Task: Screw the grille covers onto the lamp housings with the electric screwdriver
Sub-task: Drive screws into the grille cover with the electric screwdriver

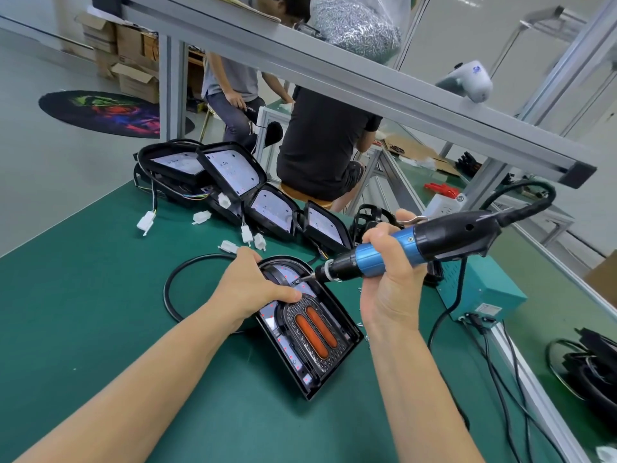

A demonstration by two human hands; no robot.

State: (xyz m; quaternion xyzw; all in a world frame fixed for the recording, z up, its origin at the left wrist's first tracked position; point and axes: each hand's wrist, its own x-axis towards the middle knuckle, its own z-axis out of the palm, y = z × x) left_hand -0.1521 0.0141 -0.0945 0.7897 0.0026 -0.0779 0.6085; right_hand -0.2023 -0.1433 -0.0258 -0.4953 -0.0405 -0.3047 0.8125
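First unit in progress — left hand (257, 289) presses grille cover (312, 332) into lamp housing (337, 355) on bench (100, 312), right hand (390, 282) wraps electric screwdriver (400, 252), bit at top screw point — four open housings (233, 175) apparently remain.

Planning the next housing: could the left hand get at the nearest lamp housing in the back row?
Probably yes: nothing blocks the mat between the left hand and that back-row housing, but the hand now presses the grille cover and must let go first.
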